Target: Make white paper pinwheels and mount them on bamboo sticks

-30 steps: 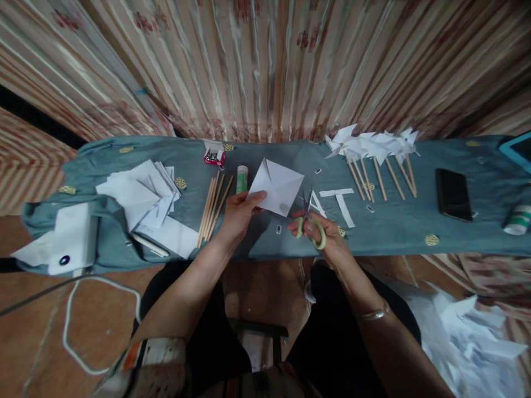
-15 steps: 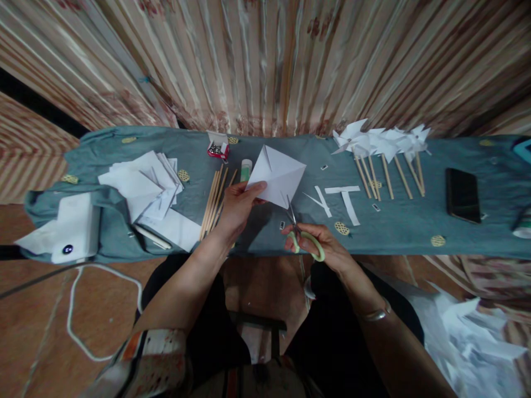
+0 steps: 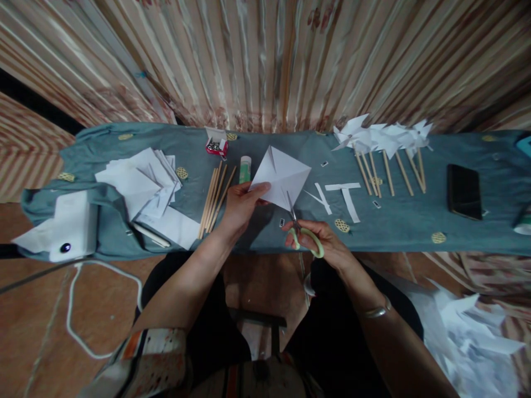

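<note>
A white paper square [image 3: 286, 174], turned corner-up, is pinched at its left side by my left hand [image 3: 243, 204], thumb on top. One slit runs in from its upper corner. My right hand [image 3: 315, 237] is closed round the light green handles of a pair of scissors [image 3: 294, 215], whose blades reach the paper's lower corner with the tips over the sheet. Just behind my left hand stands a green and white glue stick [image 3: 245, 168]. Wooden sticks [image 3: 213, 193] lie to its left. White paper strips [image 3: 344, 190] rest to the right of the scissors.
Paper pinwheels on sticks [image 3: 381, 141] lie at the back right, near a black phone [image 3: 463, 190]. A red box of metal pins [image 3: 216, 145] sits at the back. On the left are stacked paper sheets [image 3: 133, 179], a pen [image 3: 151, 235] and a white device [image 3: 74, 224] with a cable.
The paper and my left hand have shifted slightly right. The scissor blades still lie at the paper's lower corner, and both hands keep their hold.
</note>
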`<state>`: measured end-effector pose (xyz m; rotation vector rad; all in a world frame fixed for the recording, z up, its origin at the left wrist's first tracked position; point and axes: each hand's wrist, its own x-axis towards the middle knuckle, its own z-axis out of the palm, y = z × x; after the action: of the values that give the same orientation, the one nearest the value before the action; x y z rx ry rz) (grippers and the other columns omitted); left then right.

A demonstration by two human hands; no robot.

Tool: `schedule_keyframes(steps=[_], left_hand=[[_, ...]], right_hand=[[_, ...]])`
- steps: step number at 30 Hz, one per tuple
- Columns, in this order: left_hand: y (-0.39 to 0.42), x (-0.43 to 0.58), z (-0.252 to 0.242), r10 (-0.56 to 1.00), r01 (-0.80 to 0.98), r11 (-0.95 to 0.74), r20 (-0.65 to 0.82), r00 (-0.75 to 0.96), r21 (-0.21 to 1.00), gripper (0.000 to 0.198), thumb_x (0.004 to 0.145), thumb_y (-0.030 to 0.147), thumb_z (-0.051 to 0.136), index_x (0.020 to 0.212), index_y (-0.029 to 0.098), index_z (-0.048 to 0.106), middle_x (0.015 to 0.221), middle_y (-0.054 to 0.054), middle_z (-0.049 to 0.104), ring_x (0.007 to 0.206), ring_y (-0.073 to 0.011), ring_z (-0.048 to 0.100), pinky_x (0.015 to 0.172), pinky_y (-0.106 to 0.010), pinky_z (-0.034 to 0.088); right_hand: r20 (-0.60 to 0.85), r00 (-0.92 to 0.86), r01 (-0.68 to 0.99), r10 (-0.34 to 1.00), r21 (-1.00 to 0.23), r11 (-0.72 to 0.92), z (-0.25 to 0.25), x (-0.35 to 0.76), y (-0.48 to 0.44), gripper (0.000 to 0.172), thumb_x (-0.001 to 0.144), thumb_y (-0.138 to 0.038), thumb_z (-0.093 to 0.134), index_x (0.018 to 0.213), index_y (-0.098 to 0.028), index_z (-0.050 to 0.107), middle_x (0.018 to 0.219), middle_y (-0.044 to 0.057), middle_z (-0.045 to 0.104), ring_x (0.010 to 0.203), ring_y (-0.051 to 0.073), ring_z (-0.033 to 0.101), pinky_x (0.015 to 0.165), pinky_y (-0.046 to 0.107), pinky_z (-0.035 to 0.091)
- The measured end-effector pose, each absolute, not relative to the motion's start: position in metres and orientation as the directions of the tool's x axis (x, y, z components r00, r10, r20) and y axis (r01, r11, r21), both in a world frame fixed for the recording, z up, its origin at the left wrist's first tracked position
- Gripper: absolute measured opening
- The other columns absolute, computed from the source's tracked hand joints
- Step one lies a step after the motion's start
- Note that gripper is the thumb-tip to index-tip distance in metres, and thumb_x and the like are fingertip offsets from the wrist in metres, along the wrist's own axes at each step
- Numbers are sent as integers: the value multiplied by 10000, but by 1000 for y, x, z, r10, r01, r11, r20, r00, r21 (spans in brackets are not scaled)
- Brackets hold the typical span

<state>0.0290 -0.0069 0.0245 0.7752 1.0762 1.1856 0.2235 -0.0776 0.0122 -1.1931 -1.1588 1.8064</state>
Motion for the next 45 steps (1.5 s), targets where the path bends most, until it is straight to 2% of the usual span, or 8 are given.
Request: schedule_keyframes(steps=[8,19,45], left_hand=[[-7,30,22,972,-279,226,-235,1,933,207,672,329,803,759,153,736,815,-58,751,715,-153,661,618,-250,521],[-5,29,22,969,-320,236,-247,6,918,264,581,363,845,720,163,744,738,-22,728,659,-133,646,577,-233,503],[-6,28,21,972,-290,230,-237,13,929,243,621,352,830,738,158,745,756,-43,733,672,-147,638,586,-249,508]], right_hand=[[-325,-354,-67,877,-926,-370,10,223,-77,504,641,-578,850,971,-206,769,728,22,726,622,136,639,620,280,546],[-306,-347,-48,886,-938,-343,14,222,-76,475,613,-550,876,924,-205,779,699,3,680,611,122,591,572,268,503],[-335,-310,-85,890,-922,-377,8,217,-77,425,598,-485,902,880,-193,774,624,-21,616,560,100,557,532,240,476]])
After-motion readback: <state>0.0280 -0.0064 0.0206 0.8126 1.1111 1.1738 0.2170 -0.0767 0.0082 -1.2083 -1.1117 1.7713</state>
